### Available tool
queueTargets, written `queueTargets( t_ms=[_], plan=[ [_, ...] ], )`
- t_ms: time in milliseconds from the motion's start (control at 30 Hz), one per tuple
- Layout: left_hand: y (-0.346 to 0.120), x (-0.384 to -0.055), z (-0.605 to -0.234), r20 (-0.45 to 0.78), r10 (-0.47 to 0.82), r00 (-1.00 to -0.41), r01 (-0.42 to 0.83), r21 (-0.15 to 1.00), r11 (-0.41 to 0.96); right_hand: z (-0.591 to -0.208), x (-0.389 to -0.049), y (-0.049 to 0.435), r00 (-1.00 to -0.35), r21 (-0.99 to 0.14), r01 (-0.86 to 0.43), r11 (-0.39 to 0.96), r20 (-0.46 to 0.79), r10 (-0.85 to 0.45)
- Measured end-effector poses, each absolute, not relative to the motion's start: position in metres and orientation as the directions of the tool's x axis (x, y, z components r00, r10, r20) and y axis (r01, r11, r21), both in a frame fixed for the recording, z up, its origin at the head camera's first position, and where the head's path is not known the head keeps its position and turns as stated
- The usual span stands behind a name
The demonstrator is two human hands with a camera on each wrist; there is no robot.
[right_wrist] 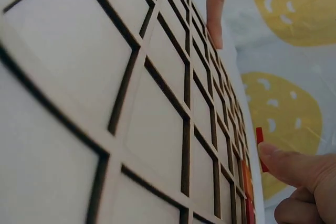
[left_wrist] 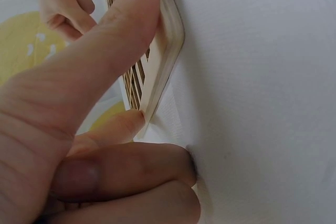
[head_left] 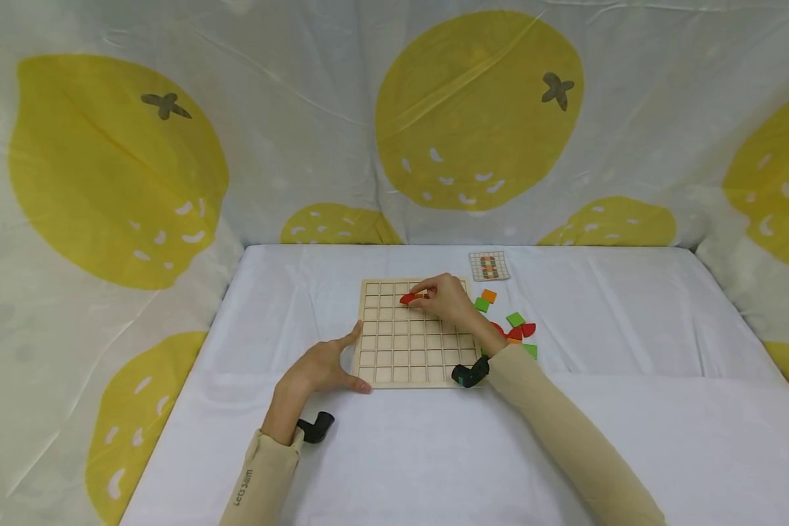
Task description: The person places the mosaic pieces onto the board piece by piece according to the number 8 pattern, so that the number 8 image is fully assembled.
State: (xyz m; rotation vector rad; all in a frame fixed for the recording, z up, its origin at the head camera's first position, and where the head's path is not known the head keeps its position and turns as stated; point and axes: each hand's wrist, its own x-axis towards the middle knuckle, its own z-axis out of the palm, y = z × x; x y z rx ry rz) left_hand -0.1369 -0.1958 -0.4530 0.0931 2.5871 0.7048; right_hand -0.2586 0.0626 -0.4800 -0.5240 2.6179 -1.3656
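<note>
A square wooden grid board (head_left: 384,341) lies flat on the white-covered table. My left hand (head_left: 318,365) steadies its near left corner, thumb at the front edge and index finger along the left side. In the left wrist view the thumb (left_wrist: 113,40) presses over the rim, while the other fingers bend against the cloth. Over the board's far rows, my right hand (head_left: 448,298) pinches a small red piece (head_left: 408,298) with a curved edge. The right wrist view shows this red piece edge-on, above an orange piece (right_wrist: 247,179) and a red one (right_wrist: 250,211) in the grid.
Right of the board lie loose pieces: an orange square (head_left: 489,296), green squares (head_left: 516,319) and red curved pieces (head_left: 529,330), some hidden behind the right forearm. A printed pattern card (head_left: 489,266) lies beyond them. A lemon-patterned cloth (head_left: 480,109) hangs behind the table.
</note>
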Motion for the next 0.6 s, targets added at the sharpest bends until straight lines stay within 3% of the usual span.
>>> queueTargets(
  t_ms=[600],
  plan=[
    [-0.197, -0.137, -0.453, -0.408, 0.177, -0.896, -0.047, 0.483, 0.875, -0.483, -0.260, 0.045, -0.925, -0.803, -0.234, 0.547, 0.010, -0.381]
  ],
)
